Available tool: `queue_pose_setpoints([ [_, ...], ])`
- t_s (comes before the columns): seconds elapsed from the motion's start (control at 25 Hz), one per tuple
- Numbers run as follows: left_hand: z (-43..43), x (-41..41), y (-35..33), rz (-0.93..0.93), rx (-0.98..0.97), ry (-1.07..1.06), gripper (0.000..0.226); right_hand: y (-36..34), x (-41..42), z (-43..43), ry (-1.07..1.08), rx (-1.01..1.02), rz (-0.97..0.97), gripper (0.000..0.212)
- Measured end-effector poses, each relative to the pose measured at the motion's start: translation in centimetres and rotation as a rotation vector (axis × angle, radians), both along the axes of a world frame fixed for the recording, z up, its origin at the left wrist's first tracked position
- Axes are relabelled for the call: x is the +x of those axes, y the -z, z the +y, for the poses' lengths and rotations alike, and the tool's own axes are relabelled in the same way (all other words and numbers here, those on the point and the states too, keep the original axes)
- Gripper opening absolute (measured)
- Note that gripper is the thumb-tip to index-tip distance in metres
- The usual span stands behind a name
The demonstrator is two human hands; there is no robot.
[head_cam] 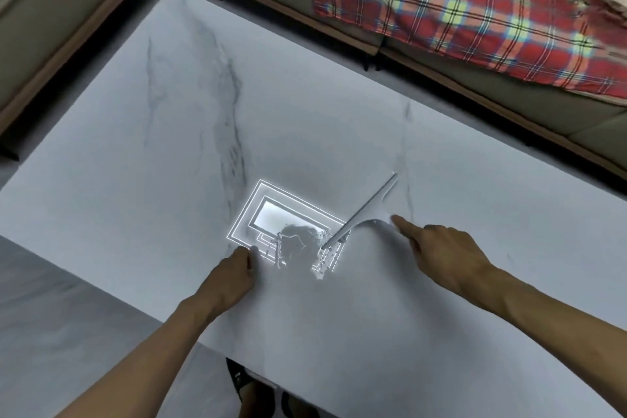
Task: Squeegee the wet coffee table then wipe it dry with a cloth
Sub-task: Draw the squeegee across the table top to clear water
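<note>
One puddle (298, 243) sits on the coffee table (163, 153), so squeegeeing looks barely begun and wiping dry is all left. Squeegee (364, 209) rests at the water's edge; right hand (451, 254) has its forefinger at the handle, grip unclear. Left hand (234, 273) lies curled on the tabletop, holding nothing

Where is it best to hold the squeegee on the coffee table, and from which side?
Take the squeegee by its short handle, coming from the right, where the right hand points. The handle juts from the middle of the blade toward that side; the blade itself is long, thin and borders the puddle.
</note>
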State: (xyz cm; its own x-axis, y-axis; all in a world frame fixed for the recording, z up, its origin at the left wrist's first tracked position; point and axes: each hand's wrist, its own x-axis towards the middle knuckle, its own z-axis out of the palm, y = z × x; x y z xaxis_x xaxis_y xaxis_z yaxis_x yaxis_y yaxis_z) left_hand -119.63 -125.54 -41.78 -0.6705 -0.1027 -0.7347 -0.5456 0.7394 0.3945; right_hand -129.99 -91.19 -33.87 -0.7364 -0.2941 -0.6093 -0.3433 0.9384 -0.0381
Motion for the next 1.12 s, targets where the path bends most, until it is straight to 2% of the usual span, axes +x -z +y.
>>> queue_pose_setpoints([
  [0.12,-1.4,0.9,-0.5,0.106,-0.077,-0.056,0.021,-1.9,-0.5,-2.0,-0.038,0.02,0.069,0.056],
  [0.28,-5.1,2.6,-0.3,0.119,-0.162,-0.194,0.008,-0.8,-1.9,-12.9,-0.161,-0.194,0.095,0.044],
  [0.44,-8.6,4.2,0.2,0.055,-0.185,-0.341,0.003,2.2,-1.2,-23.4,-0.387,-0.187,0.14,0.061],
  [0.52,-9.7,5.2,0.6,0.004,-0.141,-0.351,0.003,3.6,-0.5,-25.3,-0.416,-0.177,0.144,0.058],
  [0.64,-9.5,6.3,1.2,-0.039,-0.079,-0.318,0.004,4.4,0.0,-22.6,-0.333,-0.196,0.13,0.048],
  [0.8,-7.4,5.9,1.6,-0.104,-0.064,-0.141,0.013,3.6,2.3,-12.3,-0.161,-0.118,0.06,0.048],
  [0.96,-6.2,5.1,1.6,-0.137,-0.051,-0.07,0.015,0.7,4.5,-3.4,-0.047,-0.009,0.097,0.043],
  [1.04,-6.5,5.2,1.6,-0.089,-0.048,-0.103,0.014,-0.7,5.4,-2.5,-0.037,0.021,0.14,0.042],
  [1.12,-7.2,5.7,1.3,0.008,-0.066,-0.279,0.009,-1.4,6.0,-5.6,-0.077,-0.032,0.162,0.04],
])
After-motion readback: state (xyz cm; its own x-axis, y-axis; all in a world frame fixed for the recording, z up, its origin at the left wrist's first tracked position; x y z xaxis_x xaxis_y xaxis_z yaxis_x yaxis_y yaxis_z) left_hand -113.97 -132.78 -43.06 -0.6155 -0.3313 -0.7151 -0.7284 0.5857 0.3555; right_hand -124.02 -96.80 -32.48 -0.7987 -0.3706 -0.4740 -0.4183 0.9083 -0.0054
